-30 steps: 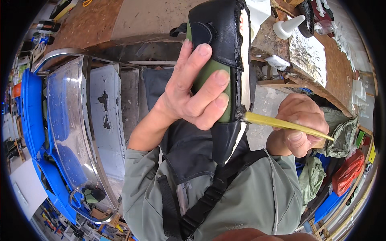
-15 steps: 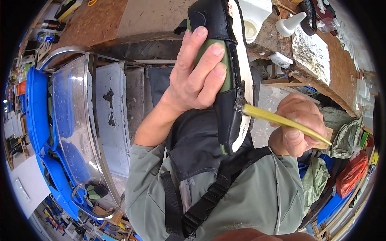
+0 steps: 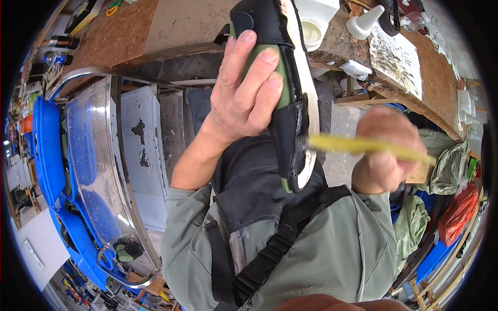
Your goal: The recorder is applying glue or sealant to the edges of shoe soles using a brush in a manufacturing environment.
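In my left hand (image 3: 241,96) I hold a black leather shoe upper (image 3: 288,136) pulled over a green shoe last (image 3: 267,52), toe toward my body. My fingers wrap round its side, and the whitish underside (image 3: 306,67) is turned to the right. My right hand (image 3: 389,150), smeared by motion, is closed round a brush with a yellow handle (image 3: 353,144). The brush's dark tip is blurred at the lower edge of the shoe, near the toe part; whether it touches, I cannot tell.
Ahead is a brown workbench (image 3: 181,26) bearing a white container (image 3: 314,33), a white nozzle cap (image 3: 364,23) and stained paper (image 3: 397,62). To the left stand a metal-framed clear panel (image 3: 96,150) and blue bins (image 3: 49,140). A red plastic bag (image 3: 459,215) lies at right.
The shoe has shifted slightly left and up in the picture. The brush tip has moved down along the shoe's edge toward the toe, and my right hand has become blurred.
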The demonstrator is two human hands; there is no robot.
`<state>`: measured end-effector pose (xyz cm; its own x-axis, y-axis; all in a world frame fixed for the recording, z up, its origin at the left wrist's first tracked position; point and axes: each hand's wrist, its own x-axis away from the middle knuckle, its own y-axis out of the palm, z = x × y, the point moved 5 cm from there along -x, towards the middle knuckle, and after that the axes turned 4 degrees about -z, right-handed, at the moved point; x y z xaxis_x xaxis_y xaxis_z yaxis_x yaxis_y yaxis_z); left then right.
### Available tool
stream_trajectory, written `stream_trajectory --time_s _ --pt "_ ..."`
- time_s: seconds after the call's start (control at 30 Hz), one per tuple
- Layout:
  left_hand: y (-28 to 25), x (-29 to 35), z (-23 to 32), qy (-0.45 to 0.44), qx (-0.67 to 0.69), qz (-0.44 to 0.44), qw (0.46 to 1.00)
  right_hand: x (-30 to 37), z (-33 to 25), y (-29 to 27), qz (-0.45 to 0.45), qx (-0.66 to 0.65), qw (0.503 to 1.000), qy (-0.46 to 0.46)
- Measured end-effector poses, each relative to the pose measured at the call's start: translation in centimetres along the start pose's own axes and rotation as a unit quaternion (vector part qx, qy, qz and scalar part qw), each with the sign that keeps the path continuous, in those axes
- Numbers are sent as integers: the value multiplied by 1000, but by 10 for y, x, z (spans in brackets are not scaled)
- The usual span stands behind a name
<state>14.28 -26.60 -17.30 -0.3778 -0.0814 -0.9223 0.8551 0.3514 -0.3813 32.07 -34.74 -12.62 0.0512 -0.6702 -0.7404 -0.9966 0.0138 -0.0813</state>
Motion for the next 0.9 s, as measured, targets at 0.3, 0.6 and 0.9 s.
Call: stream_trajectory --time_s 0.3,0.6,0.9 --pt "-13 -1 3 30 -39 13 999 -8 -10 16 -62 -5 990 -126" --pt "-19 -1 11 65 -47 17 997 -12 1 -4 -15 -8 999 34" --pt "-21 -2 13 55 -65 36 996 -28 7 -2 -21 38 999 -22"
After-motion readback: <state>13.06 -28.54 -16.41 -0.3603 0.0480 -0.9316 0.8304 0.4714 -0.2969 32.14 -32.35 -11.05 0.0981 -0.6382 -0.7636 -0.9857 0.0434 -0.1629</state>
